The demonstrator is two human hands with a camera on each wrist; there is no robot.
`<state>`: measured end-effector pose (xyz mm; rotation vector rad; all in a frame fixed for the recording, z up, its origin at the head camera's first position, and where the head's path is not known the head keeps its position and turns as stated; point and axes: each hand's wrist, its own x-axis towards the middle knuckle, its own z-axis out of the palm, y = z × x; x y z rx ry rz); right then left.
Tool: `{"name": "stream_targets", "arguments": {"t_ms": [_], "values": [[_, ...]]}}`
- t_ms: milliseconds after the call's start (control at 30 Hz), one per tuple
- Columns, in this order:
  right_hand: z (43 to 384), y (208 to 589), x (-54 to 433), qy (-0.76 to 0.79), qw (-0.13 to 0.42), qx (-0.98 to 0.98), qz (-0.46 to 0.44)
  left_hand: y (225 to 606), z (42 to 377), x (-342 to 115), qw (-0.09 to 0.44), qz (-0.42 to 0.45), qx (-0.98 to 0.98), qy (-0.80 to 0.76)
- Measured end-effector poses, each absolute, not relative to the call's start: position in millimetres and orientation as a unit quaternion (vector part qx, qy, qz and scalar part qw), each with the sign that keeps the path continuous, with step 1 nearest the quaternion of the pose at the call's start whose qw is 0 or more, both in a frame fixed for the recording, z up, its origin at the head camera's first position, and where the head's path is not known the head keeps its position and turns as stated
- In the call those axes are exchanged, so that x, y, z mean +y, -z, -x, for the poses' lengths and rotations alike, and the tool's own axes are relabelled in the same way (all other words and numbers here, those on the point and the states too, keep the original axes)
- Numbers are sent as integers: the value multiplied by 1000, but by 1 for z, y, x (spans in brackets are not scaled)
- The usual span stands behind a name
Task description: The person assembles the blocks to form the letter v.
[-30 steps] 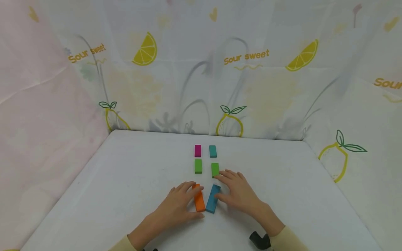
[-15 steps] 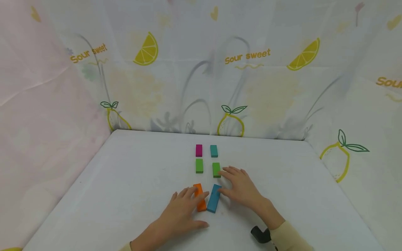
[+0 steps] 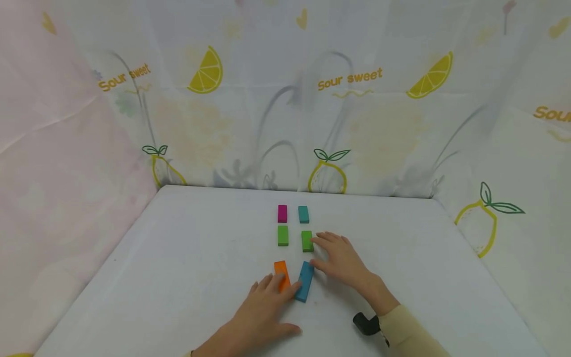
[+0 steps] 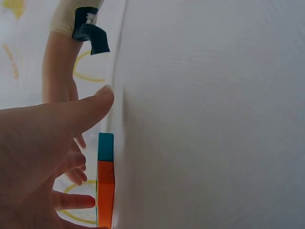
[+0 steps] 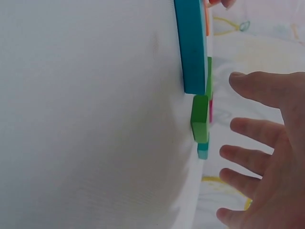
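Orange block [image 4: 106,194] lies near the middle — long axis from near to far, far end turned left. From here I see the left hand [image 3: 263,310] nearest, over it, fingers spread, grasping nothing. Right of the blue block [image 3: 306,278] — the right hand [image 3: 342,260], also released.

The right sleeve [image 3: 412,331] is plain pale yellow; at its end sits a black, stubby, bent wrist camera [image 3: 366,324].

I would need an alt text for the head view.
Left hand partly covering an orange block, right hand near a blue block and a green block, on a white table. Farther back: three more small blocks, then lemon-patterned fabric.
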<state>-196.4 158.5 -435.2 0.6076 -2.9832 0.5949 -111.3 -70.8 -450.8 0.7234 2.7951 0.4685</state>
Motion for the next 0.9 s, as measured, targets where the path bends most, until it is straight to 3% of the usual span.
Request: {"name": "stream_targets", "arguments": {"t_ms": [900], "values": [[222,439,157,-198,9,-958,-207,446,104,-66,128,-244,952,-134]]}}
